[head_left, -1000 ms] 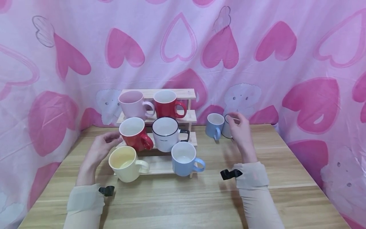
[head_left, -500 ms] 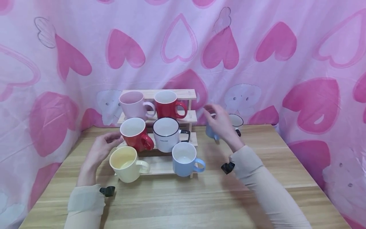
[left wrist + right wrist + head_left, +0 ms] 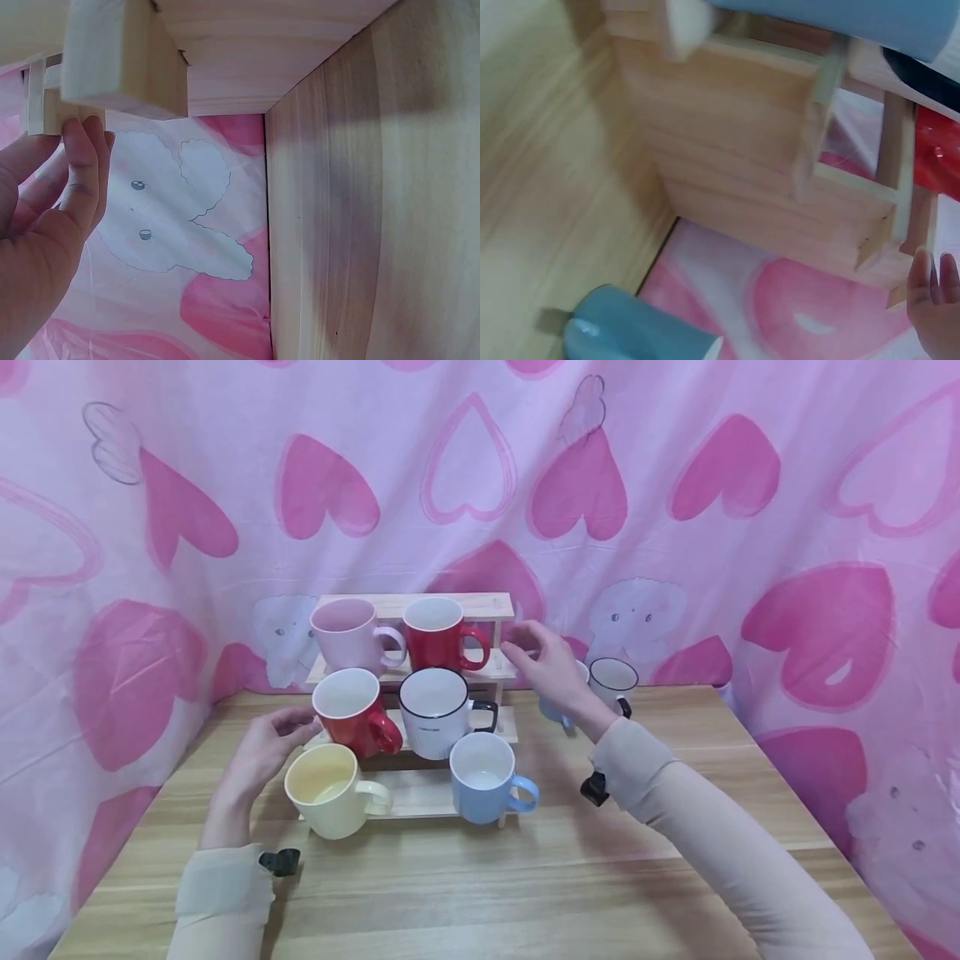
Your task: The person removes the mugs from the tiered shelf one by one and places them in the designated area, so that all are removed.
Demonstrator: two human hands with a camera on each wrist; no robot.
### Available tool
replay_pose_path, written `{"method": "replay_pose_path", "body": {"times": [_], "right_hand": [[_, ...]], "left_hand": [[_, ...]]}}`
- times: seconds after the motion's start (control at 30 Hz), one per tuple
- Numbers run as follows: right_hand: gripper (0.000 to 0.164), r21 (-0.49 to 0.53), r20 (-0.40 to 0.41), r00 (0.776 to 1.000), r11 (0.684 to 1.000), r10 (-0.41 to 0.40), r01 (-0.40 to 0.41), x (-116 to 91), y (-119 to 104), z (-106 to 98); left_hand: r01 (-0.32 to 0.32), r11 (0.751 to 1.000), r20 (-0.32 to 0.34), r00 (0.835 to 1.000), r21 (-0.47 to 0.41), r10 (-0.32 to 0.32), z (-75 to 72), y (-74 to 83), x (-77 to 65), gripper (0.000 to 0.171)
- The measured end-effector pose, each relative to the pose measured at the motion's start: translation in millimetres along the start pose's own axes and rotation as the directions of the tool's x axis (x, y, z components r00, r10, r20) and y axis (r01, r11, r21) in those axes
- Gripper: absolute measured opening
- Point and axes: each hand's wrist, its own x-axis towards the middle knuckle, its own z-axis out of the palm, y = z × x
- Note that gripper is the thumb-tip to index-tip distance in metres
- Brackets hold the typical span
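A tiered wooden mug rack stands on the table, seen in the head view. My left hand is at its left side; in the left wrist view its thumb and fingertips pinch the end of a wooden slat. My right hand reaches to the rack's right side, fingers loosely bent and holding nothing, close to the shelf end beside the upper red mug. In the right wrist view that hand shows its fingertips near the rack's end. A pink mug shares that upper tier.
Lower tiers carry another red mug, a white mug with black rim, a yellow mug and a light blue mug. Behind my right arm stand a blue mug, partly hidden, and a dark-rimmed mug. A pink curtain hangs behind.
My right hand has left the dark-rimmed mug, which stays on the table, and moved left past the blue mug to the rack. My left hand has stayed put.
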Motion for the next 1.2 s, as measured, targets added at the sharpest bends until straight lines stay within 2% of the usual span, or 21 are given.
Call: {"method": "replay_pose_path", "body": {"times": [0.1,0.2,0.3,0.47,0.6,0.77,0.97,1.1,1.2], "right_hand": [[0.039,0.123,0.057,0.998,0.992,0.021,-0.028,8.0,-8.7,3.2],[0.038,0.278,0.137,0.988,0.954,0.076,-0.112,14.6,-16.1,7.7],[0.035,0.344,0.208,0.97,0.92,0.123,-0.19,20.3,-22.1,12.4],[0.031,0.352,0.258,0.947,0.894,0.191,-0.276,27.5,-25.2,16.7],[0.035,0.372,0.271,0.937,0.875,0.218,-0.311,30.7,-23.8,18.6],[0.041,0.371,0.275,0.937,0.875,0.215,-0.31,31.7,-22.3,19.1],[0.033,0.367,0.297,0.938,0.886,0.177,-0.283,33.3,-21.2,19.3],[0.03,0.389,0.315,0.938,0.882,0.144,-0.265,33.8,-23.7,20.0],[0.028,0.397,0.306,0.94,0.878,0.148,-0.268,33.0,-25.2,20.9]], "left_hand": [[-0.001,1.0,0.0,1.0,-0.005,0.001,-0.5,0.8,-1.4,0.054],[0.004,1.0,0.005,1.0,-0.008,-0.004,-0.5,1.1,-2.5,0.056],[0.011,1.0,0.008,1.0,-0.004,-0.011,-1.1,0.1,-2.8,0.056],[-0.004,1.0,0.002,1.0,0.009,0.004,-0.8,-1.7,-2.4,0.054],[0.003,1.0,0.006,1.0,0.007,-0.003,-1.0,-0.9,-2.0,0.056],[0.007,1.0,0.009,1.0,-0.007,-0.007,-0.6,-0.5,-1.2,0.055],[0.0,1.0,0.003,1.0,-0.004,0.0,0.3,-1.7,-1.3,0.054],[0.004,1.0,0.0,1.0,-0.01,-0.004,-1.0,-1.3,-0.9,0.055],[0.008,1.0,0.006,1.0,-0.012,-0.008,-0.9,-1.4,-0.8,0.057]]}}
